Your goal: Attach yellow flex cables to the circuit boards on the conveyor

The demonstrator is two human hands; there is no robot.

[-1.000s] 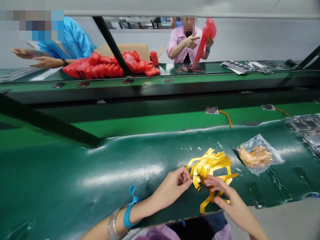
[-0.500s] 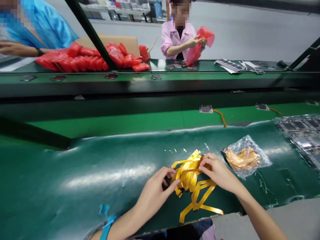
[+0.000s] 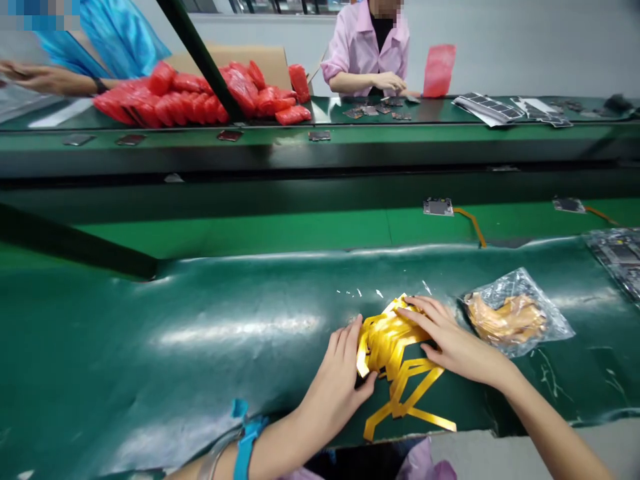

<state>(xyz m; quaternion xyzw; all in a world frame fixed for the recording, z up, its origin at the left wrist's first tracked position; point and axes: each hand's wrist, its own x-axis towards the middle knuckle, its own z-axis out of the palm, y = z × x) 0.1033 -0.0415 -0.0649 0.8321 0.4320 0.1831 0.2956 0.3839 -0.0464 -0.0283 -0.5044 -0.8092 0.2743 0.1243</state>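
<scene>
A loose pile of yellow flex ribbon cables (image 3: pixel 393 343) lies on the green mat in front of me. My left hand (image 3: pixel 343 370) rests against the pile's left side, fingers stretched out and thumb apart. Over the pile's right and far side lies my right hand (image 3: pixel 445 333), its fingers spread and touching the cables. Neither hand grips a cable that I can see. Several yellow strips (image 3: pixel 410 400) fan out from the pile toward the near edge. To the right of my right hand is a clear plastic bag (image 3: pixel 510 317) holding more orange ribbon cables.
Beyond the mat (image 3: pixel 210 360), a green belt carries a circuit board (image 3: pixel 439 207) with an orange ribbon and another board (image 3: pixel 569 205). Bagged boards (image 3: pixel 620 257) lie far right. A dark post (image 3: pixel 80 243) crosses at left. Opposite, two co-workers sit by red bags (image 3: pixel 185 107).
My left fingers have straightened along the pile's side, and my right hand has gone from pinching at the cables to lying spread on them. The view has shifted slightly.
</scene>
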